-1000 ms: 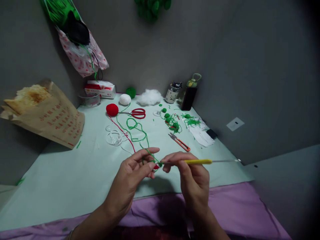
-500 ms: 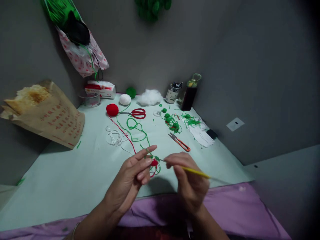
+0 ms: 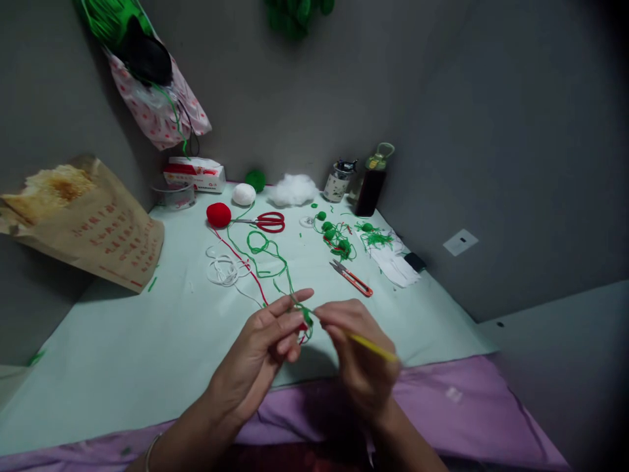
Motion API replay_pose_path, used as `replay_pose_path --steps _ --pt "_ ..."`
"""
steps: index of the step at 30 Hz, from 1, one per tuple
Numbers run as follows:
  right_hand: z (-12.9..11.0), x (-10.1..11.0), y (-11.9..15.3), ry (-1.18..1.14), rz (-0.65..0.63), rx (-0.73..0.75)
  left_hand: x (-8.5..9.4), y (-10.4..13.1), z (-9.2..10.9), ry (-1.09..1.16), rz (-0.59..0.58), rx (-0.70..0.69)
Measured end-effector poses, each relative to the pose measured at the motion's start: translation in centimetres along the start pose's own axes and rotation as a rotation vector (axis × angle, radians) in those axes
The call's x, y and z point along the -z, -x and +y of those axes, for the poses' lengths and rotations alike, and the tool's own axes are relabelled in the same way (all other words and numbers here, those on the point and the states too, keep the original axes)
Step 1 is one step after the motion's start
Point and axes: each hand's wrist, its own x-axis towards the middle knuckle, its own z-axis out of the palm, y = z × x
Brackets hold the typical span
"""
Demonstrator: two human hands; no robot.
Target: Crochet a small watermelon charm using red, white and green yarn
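Observation:
A small green and red crochet piece is pinched between the thumb and fingers of my left hand, its index finger stretched out under a green strand. My right hand is closed round a yellow-handled crochet hook, whose tip is at the piece, partly hidden by the fingers. Green, red and white yarn lies beyond my hands, with a red yarn ball and a white yarn ball behind it.
Red-handled scissors and orange snips lie on the table. Farther back are white stuffing, a pen cup and a bottle. A paper bag with bread stands left; green pieces lie right.
My right hand and the hook have moved left, closer to my left hand. The piece has turned, showing more green and less red. The whole view has shifted slightly.

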Motion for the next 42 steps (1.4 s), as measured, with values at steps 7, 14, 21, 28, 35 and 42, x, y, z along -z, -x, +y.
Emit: replay_pose_path --steps 7,14,21,28,35,42 --pt "0.6 -0.6 -0.6 -0.322 0.005 -0.252 -0.6 0.6 0.1 -0.139 -0.003 -0.103" --pt "1.0 -0.6 -0.5 -0.545 0.061 -0.426 -0.7 0.6 0.3 -0.166 0.03 -0.11" --pt "0.4 -0.1 -0.6 -0.527 0.026 -0.381 -0.6 0.6 0.3 -0.202 0.034 -0.119" --pt "-0.5 0.5 0.0 -0.085 -0.105 -0.016 -0.3 0.7 0.0 -0.477 0.107 -0.311" --pt "1.1 -0.2 0.8 0.237 -0.082 0.401 -0.7 1.2 -0.5 -0.534 0.209 -0.49" --pt "1.2 -0.1 0.6 0.346 -0.114 0.357 -0.7 0.9 -0.2 -0.154 0.017 -0.105"
